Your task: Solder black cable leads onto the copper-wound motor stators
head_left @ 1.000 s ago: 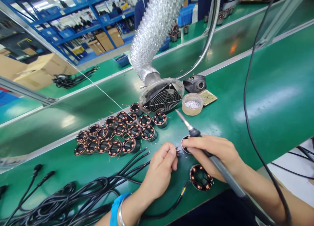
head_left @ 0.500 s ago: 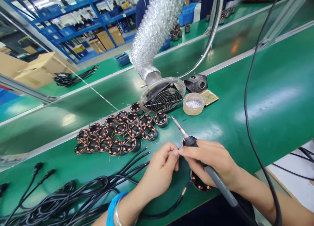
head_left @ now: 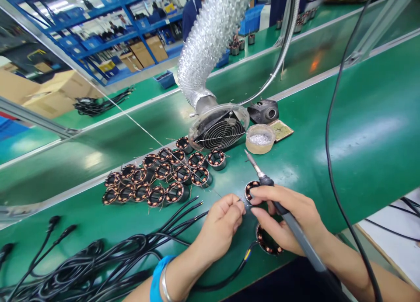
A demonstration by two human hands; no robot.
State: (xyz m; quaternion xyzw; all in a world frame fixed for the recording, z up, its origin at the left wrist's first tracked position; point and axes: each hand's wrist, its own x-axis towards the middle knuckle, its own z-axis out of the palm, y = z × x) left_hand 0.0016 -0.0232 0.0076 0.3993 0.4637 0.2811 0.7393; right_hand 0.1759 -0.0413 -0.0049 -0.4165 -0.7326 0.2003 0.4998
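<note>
My right hand (head_left: 290, 208) is closed around a soldering iron (head_left: 300, 238), whose metal tip points up and away over the green bench. Its thumb and index finger are parted near my left fingertips. My left hand (head_left: 225, 216) pinches a thin wire (head_left: 247, 205), only a short bit of which shows between the hands. Just behind the fingers stands a copper-wound stator (head_left: 250, 189), partly covered by my right hand. Nearer to me lies another stator (head_left: 267, 241), with a black cable (head_left: 234, 273) running up to it and coloured leads showing.
Several wound stators (head_left: 173, 192) stand grouped at left, below a fume extractor (head_left: 219, 133) on a foil duct (head_left: 200, 53). A round tub of solder bits (head_left: 260, 140) and an iron holder (head_left: 264, 112) sit to its right. Coiled black cables (head_left: 108, 267) cover the front left.
My right hand has moved slightly right and its thumb and index finger have spread away from my left fingertips. The iron's tip has shifted right. My left hand still pinches, slightly further right.
</note>
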